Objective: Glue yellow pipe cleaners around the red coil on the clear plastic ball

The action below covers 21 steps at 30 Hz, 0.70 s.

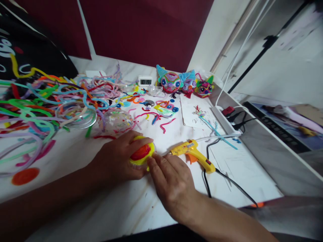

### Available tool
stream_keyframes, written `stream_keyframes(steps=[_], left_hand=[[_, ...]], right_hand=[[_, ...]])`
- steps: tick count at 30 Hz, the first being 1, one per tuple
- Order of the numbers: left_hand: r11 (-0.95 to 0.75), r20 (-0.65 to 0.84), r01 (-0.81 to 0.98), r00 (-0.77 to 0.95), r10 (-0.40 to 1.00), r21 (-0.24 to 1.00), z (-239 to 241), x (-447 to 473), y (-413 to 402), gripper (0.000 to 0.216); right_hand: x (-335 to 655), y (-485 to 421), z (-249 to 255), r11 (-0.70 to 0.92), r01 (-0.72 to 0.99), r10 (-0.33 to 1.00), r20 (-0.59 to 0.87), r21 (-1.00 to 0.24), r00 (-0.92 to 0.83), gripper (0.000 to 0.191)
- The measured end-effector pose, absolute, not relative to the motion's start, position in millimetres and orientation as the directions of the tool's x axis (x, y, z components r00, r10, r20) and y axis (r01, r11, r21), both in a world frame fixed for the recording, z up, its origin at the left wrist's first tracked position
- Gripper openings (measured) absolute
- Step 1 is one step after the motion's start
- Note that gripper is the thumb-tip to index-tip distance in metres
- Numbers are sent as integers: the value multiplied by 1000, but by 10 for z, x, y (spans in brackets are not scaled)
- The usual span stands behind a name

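Note:
Wrapped round a small, round craft piece, my left hand grips it from the left, a finger lying over its top. The piece has a red-orange coiled centre inside a yellow pipe cleaner rim, with clear plastic showing below. My right hand is closed, its fingertips pinching the yellow pipe cleaner at the piece's right edge; the exact contact is hidden. Just beyond the right knuckles lies a yellow hot glue gun with an orange trigger, its nozzle pointing left towards the piece.
Tangled pipe cleaners cover the left side, around a clear plastic dish. An orange disc lies near my left forearm. Three decorated animal heads stand behind, beside a digital clock. Cables run from a power strip at right.

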<state>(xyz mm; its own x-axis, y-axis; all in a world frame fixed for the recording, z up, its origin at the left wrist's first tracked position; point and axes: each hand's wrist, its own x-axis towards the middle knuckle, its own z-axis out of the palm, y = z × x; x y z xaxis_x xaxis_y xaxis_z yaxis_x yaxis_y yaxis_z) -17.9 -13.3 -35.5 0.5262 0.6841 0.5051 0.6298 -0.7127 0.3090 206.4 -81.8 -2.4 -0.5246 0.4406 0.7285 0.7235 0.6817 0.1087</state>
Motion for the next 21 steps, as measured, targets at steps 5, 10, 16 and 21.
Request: stream_keyframes(steps=[5, 10, 16, 21], left_hand=[[-714, 521, 630, 517, 679, 305, -356, -183, -131, 58], [-707, 456, 630, 552, 699, 321, -313, -204, -136, 52], [-688, 377, 648, 577, 724, 327, -212, -225, -156, 55], [-648, 341, 698, 555, 759, 305, -243, -194, -167, 61]], right_hand=[[2041, -825, -18, 663, 742, 449, 741, 99, -499, 38], [2037, -827, -2, 673, 736, 460, 740, 70, -490, 42], [2021, -832, 5, 669, 742, 472, 741, 53, -478, 44], [2032, -842, -21, 665, 744, 461, 743, 73, -485, 37]])
